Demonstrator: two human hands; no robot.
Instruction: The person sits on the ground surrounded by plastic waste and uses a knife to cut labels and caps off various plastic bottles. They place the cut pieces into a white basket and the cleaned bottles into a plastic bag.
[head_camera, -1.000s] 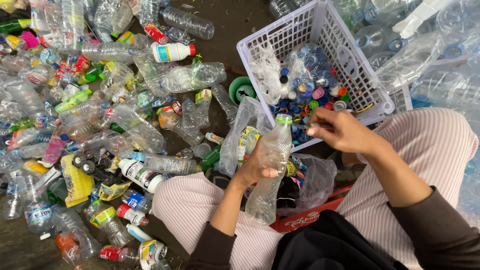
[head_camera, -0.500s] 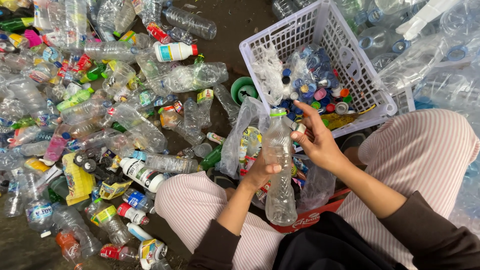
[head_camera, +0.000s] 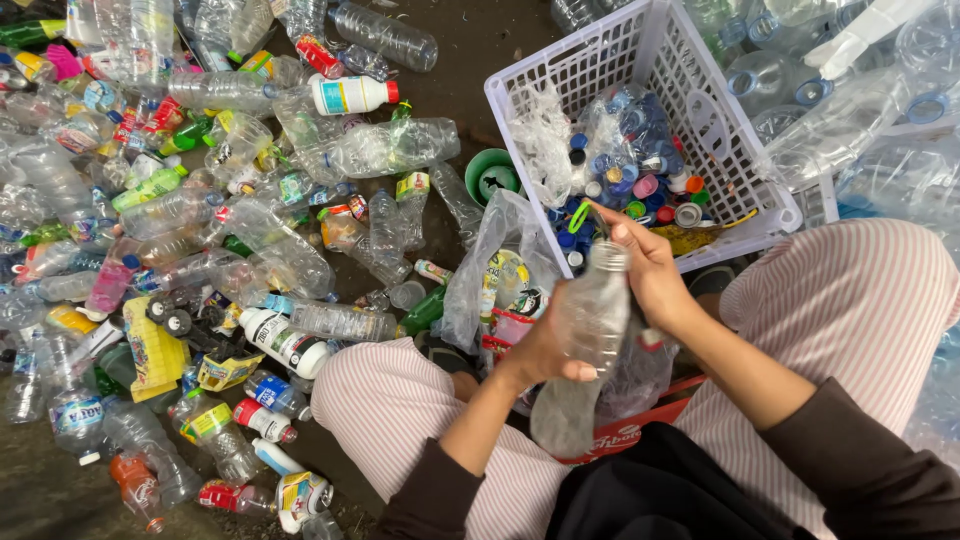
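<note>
1. Right now the left hand (head_camera: 545, 350) is wrapped around the middle of a clear plastic bottle (head_camera: 585, 340), fingers curled shut on it, holding it upright over the person's lap.
2. Up at the bottle's neck, the right hand (head_camera: 650, 265) is pinched closed around the open top, with a thin green ring (head_camera: 579, 217) sticking out just beside its fingertips.
3. Both forearms come out of dark sleeves (head_camera: 870, 470), and the knees on either side are in pink striped trousers (head_camera: 400, 400).
4. Between the knees, under the bottle, sits a red bin (head_camera: 625, 440) lined with a clear plastic bag (head_camera: 500, 250) holding crumpled labels.
5. Just beyond the right hand stands a white plastic basket (head_camera: 640, 40), tilted, with a pile of bottle caps (head_camera: 630, 165) inside, mostly blue with some pink, green and white.
6. Beside the basket's near corner, on the dark floor, lies a green lid (head_camera: 490, 177).
7. Off to the left, the floor is covered with a heap of empty bottles (head_camera: 200, 200), clear ones mixed with white, green and red-capped ones, lying every way.
8. Behind the basket, on the right, more clear bottles (head_camera: 860, 90) are piled up.
</note>
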